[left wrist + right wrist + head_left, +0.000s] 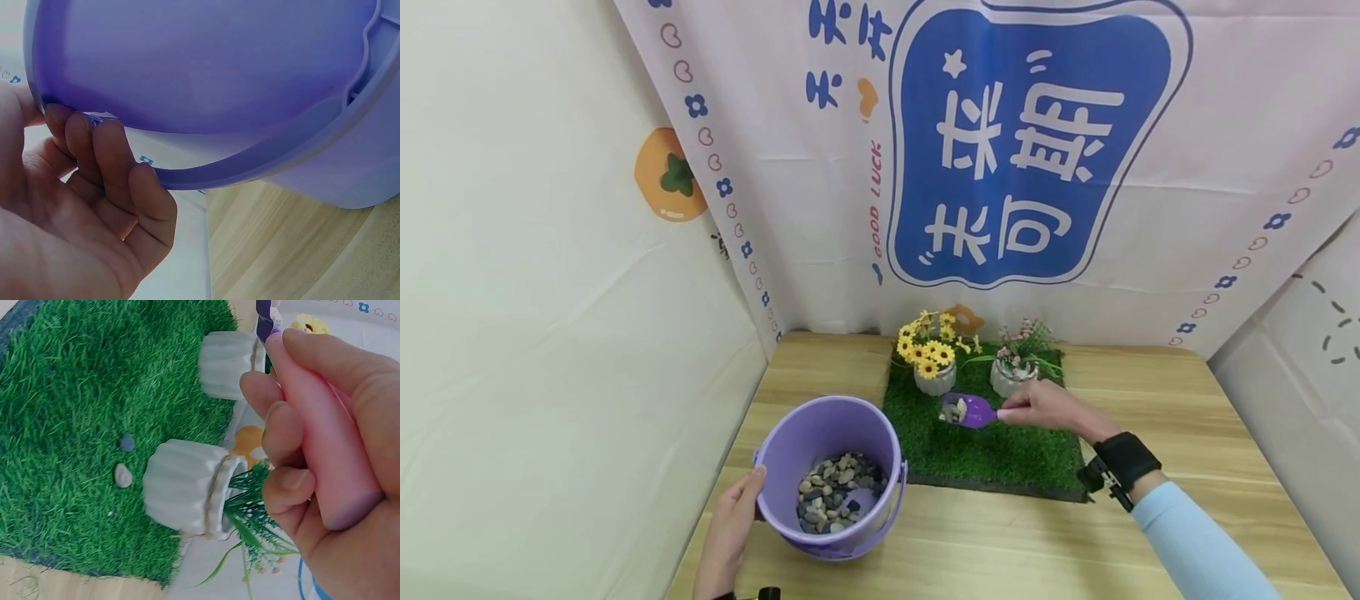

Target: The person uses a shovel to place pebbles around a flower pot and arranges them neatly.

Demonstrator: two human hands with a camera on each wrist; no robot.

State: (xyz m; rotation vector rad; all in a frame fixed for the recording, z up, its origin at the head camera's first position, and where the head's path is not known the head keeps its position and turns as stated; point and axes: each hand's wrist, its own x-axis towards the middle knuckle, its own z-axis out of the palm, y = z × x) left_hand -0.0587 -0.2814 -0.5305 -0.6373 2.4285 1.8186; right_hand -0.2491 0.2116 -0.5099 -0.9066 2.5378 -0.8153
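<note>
My left hand [730, 521] grips the left side of a light purple bucket [823, 429], its thumb at the rim and fingers curled underneath in the left wrist view. Grey and tan pebbles [831, 492] cover much of the bucket's bottom. A small purple scoop [979, 411] with a pink handle [325, 437] is held by my right hand [1051, 407], fingers wrapped round the handle. Several pebbles [953, 411] lie in the scoop, which is over the artificial grass mat [1000, 458]. Two loose stones, one dark [127, 442] and one pale [123, 475], rest on the grass.
Along the mat's back edge stand two white pots, one with yellow flowers [927, 350], the other with pink flowers and green leaves [1026, 342]. Below is a wooden table [1000, 550]. A printed cloth [820, 217] hangs behind, and a pale wall [550, 375] bounds the left.
</note>
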